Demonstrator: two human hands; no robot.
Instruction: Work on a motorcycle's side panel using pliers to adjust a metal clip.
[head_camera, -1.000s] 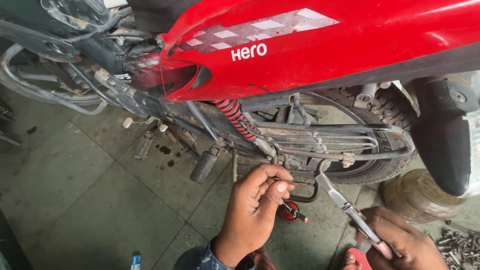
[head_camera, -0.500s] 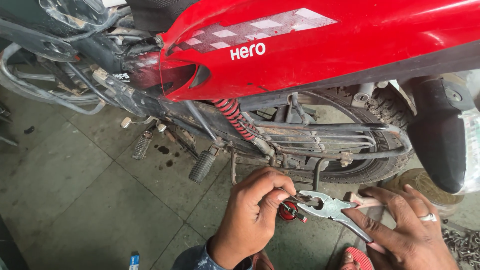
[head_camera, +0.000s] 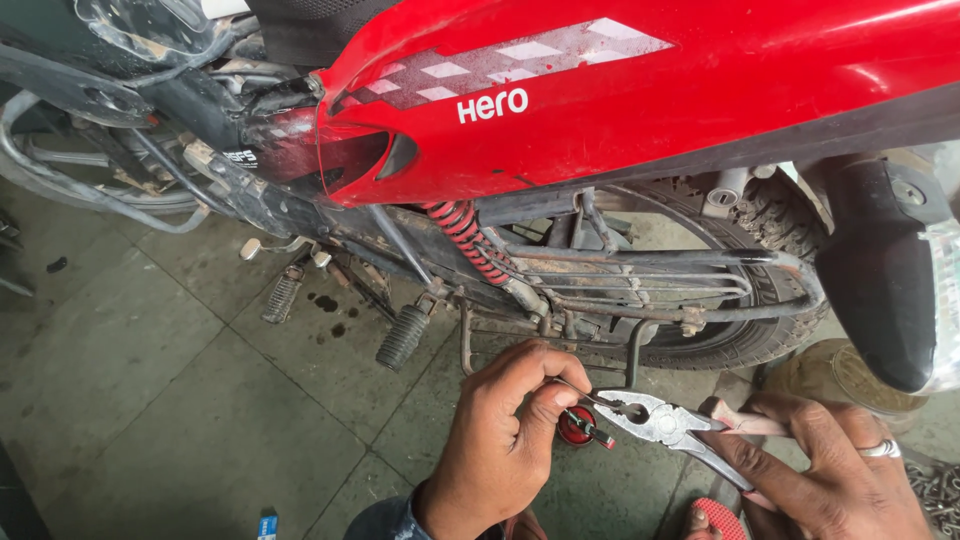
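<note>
here, left hand grip pinching thin wire, right hand grip closed on pliers

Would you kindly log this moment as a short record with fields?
Setting: red motorcycle parked on grey tiled floor
Left hand: pinches a thin wire beside a small red round part
Right hand: grips silver pliers with red handles, jaws open at the wire
Nearby: red coil shock spring, black ribbed footpeg
</note>
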